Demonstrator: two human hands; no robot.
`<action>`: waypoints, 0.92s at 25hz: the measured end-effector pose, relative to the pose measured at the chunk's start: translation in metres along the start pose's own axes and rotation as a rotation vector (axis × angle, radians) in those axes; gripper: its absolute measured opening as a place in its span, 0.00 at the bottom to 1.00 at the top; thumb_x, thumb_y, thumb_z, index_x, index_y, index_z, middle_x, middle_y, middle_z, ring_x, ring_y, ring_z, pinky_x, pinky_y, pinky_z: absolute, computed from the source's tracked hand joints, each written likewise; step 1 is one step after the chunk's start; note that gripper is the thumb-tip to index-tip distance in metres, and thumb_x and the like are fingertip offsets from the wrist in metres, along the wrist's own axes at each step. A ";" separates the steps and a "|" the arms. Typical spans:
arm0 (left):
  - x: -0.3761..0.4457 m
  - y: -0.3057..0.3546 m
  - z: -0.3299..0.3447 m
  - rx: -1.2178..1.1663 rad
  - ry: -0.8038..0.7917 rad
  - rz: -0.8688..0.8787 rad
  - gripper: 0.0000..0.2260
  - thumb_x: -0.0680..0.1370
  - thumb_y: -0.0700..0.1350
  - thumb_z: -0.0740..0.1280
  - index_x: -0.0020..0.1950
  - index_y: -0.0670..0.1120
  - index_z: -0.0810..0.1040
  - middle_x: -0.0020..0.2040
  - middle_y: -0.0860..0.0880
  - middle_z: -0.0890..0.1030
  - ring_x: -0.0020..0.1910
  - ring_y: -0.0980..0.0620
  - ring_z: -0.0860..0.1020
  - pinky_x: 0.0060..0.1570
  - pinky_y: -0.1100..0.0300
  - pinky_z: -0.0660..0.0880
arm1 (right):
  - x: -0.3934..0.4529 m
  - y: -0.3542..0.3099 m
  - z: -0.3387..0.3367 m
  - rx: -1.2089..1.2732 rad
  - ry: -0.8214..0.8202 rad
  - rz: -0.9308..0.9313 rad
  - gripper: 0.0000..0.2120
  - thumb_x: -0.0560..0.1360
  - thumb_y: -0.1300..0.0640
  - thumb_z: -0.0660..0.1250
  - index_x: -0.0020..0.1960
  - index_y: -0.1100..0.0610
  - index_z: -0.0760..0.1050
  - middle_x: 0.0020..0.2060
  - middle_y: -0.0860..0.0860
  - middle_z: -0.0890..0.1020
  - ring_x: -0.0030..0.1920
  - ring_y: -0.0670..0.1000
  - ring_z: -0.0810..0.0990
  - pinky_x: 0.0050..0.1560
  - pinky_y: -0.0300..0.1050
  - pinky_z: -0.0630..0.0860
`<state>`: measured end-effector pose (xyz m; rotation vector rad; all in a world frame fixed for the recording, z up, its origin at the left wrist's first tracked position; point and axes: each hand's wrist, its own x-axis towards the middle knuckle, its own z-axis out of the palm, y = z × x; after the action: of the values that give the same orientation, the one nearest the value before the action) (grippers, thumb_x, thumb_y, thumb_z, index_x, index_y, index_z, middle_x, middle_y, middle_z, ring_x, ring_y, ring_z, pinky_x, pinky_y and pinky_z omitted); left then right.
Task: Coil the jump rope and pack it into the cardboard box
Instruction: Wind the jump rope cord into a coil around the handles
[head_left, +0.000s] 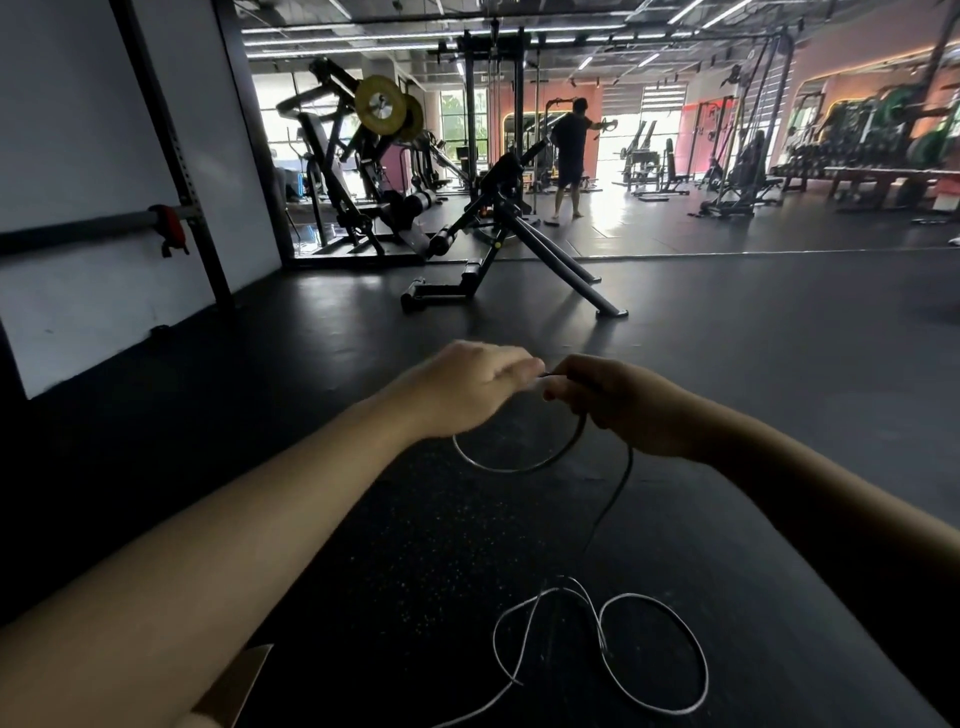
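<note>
The thin dark jump rope with a grey sheen (524, 464) is partly gathered and partly loose. One small loop hangs in the air between the two hands, sagging below them near the centre of the view. From the right side of that loop a single strand drops toward the near floor, where the remaining length lies in two untidy loops that cross each other, near and slightly right of centre.

The left hand (470, 387) is closed, palm down, with fingertips pinching the rope at the top of the hanging loop. The right hand (621, 402) is closed in a fist around the rope, and what appears to be a dark handle end shows at the fingers; the blur prevents confirmation. The two hands are just beside each other, fingertips nearly touching. Both bare forearms reach in from the near edge.

A tan cardboard box (236, 688) shows only as one flap corner at the near left edge, partly hidden by the left forearm.

All loose rope rests on the black speckled rubber floor mat (415, 545). Farther off stands a black angled-frame exercise bench (511, 244), and beyond it a person in dark clothes (571, 156) at a cable station. A white wall panel (78, 130) occupies the far left.
</note>
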<state>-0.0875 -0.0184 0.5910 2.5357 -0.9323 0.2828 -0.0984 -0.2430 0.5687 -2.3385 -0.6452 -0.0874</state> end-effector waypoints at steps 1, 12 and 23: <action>0.003 0.008 0.000 -0.039 -0.115 -0.045 0.17 0.86 0.55 0.55 0.55 0.48 0.81 0.43 0.52 0.81 0.40 0.59 0.77 0.44 0.59 0.71 | -0.001 -0.002 -0.005 -0.035 -0.014 -0.009 0.13 0.83 0.48 0.61 0.57 0.55 0.78 0.36 0.43 0.75 0.31 0.36 0.72 0.34 0.32 0.69; 0.015 0.016 0.019 -1.282 0.238 -0.292 0.17 0.86 0.56 0.55 0.49 0.45 0.74 0.32 0.54 0.66 0.29 0.57 0.63 0.34 0.61 0.63 | -0.030 0.018 -0.008 0.663 0.228 0.078 0.31 0.81 0.35 0.55 0.50 0.64 0.79 0.35 0.59 0.76 0.36 0.58 0.75 0.41 0.55 0.75; 0.023 0.050 0.048 -1.698 0.860 -0.703 0.18 0.83 0.60 0.59 0.51 0.46 0.76 0.35 0.52 0.78 0.37 0.53 0.80 0.41 0.59 0.79 | -0.009 -0.031 0.078 0.752 0.547 0.004 0.10 0.83 0.52 0.64 0.58 0.57 0.77 0.36 0.46 0.83 0.32 0.39 0.80 0.32 0.33 0.73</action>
<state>-0.1007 -0.0875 0.5720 0.8120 0.1956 0.1681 -0.1302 -0.1766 0.5273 -1.4934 -0.3132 -0.3936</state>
